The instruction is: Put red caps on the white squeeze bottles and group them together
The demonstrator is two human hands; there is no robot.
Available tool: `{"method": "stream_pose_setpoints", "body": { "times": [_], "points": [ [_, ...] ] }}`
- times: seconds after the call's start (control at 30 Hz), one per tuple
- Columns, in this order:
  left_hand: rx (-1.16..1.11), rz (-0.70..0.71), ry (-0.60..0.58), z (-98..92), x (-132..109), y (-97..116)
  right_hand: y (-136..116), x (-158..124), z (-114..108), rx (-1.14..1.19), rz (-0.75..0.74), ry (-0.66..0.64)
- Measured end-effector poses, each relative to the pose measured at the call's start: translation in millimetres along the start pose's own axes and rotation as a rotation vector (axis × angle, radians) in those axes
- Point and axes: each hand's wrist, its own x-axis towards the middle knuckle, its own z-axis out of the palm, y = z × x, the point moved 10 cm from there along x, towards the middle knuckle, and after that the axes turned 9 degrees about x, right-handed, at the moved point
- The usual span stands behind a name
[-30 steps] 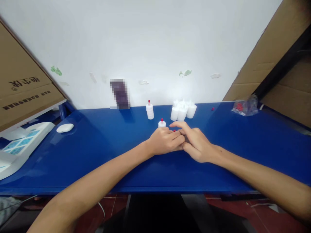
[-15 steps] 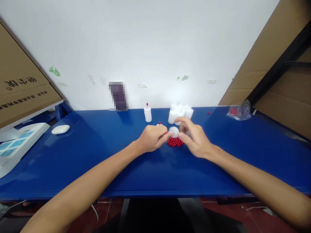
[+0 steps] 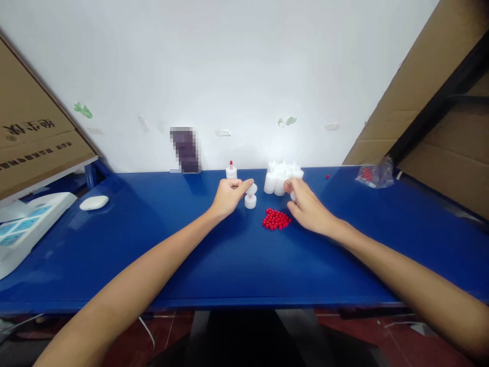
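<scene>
I'm swinging my left hand (image 3: 227,199), pinching a white bottle (image 3: 251,189), left of the red caps (image 3: 277,219), opening access; right hand (image 3: 310,208) grip unclear.

Well left of the left hand (image 3: 228,199): rounded white object (image 3: 94,203); farther left, white device (image 3: 28,222), printed cardboard (image 3: 34,130). Beyond hand, leftward: pixelated dark shape (image 3: 186,150).

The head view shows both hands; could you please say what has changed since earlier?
The left hand and right hand have parted, uncovering the red caps; the left, with a white bottle in its grip, moved left, the right toward the bottle cluster. The cluster and plastic bag stayed.
</scene>
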Motion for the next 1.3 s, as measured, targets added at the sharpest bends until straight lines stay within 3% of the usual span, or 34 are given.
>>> {"method": "stream_pose_setpoints", "body": {
  "times": [0.17, 0.43, 0.6, 0.77, 0.9, 1.03, 1.2, 1.3],
  "points": [
    [0.021, -0.025, -0.014, 9.8, -1, -2, -1, 0, 2, 0.021, -0.004, -0.003],
    [0.004, 0.003, 0.013, 4.9, -3, -2, -43, -3, -30, 0.054, -0.196, 0.170],
    [-0.091, 0.046, 0.041, 1.3, -12, 13, -64, -15, -39, 0.139, -0.321, 0.245],
    [-0.220, 0.010, -0.148, 30.4, -26, 29, -71, -21, -44, 0.338, -0.324, 0.276],
    [-0.266, -0.077, -0.321, 54.1, -34, 26, -58, -18, -42, 0.608, -0.189, 0.262],
    [-0.307, -0.051, -0.333, 55.8, -34, 27, -46, -13, -35, 0.893, -0.065, 0.255],
    [-0.298, -0.040, -0.314, 56.2, -35, 27, -49, -10, -39, 0.788, -0.124, 0.287],
    [-0.313, -0.067, -0.359, 63.6, -39, 23, -54, -12, -35, 0.670, -0.166, 0.243]
  ]
}}
